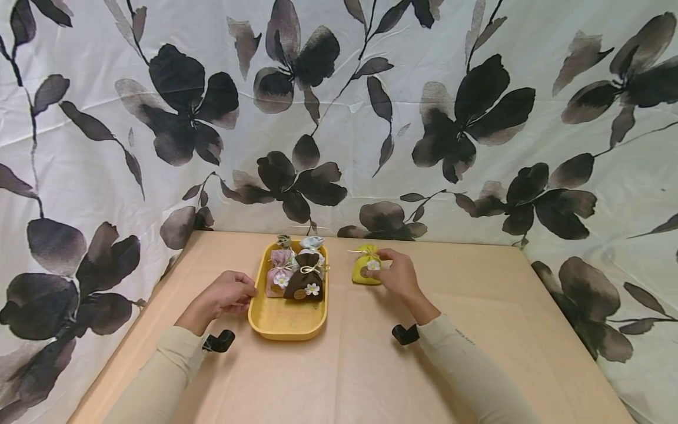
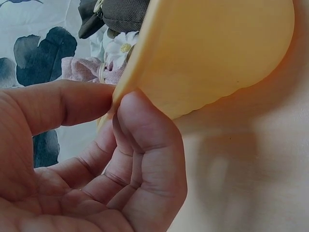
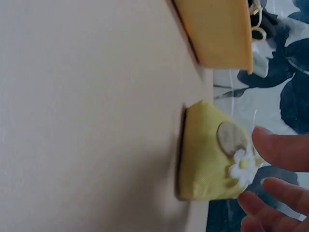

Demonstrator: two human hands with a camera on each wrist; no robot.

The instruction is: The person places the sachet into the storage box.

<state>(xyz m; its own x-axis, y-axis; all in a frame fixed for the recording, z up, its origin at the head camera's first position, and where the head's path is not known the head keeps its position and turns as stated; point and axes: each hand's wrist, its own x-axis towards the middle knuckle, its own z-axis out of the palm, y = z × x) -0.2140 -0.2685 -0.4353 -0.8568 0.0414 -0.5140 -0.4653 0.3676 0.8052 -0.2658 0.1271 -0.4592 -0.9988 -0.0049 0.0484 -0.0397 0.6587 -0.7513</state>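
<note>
My left hand (image 1: 225,294) pinches the left rim of a yellow plastic tray (image 1: 288,324) between thumb and fingers, as the left wrist view shows up close. Inside the tray's far part stand a brown drawstring pouch (image 1: 304,280), a pink pouch (image 1: 278,280) and, behind them, a pale blue one (image 1: 312,242) and a greyish-green one (image 1: 283,241), both partly hidden. To the right of the tray, a yellow drawstring pouch (image 3: 205,159) with a white flower sits upright on the table. My right hand (image 1: 401,275) is at its upper right side, thumb and fingers spread apart near its tied neck.
A table with a light tan cover (image 1: 339,377) bears everything. Behind it and at its sides hangs a white cloth (image 1: 212,23) printed with dark flowers. Black wrist cameras (image 1: 405,334) sit under both wrists.
</note>
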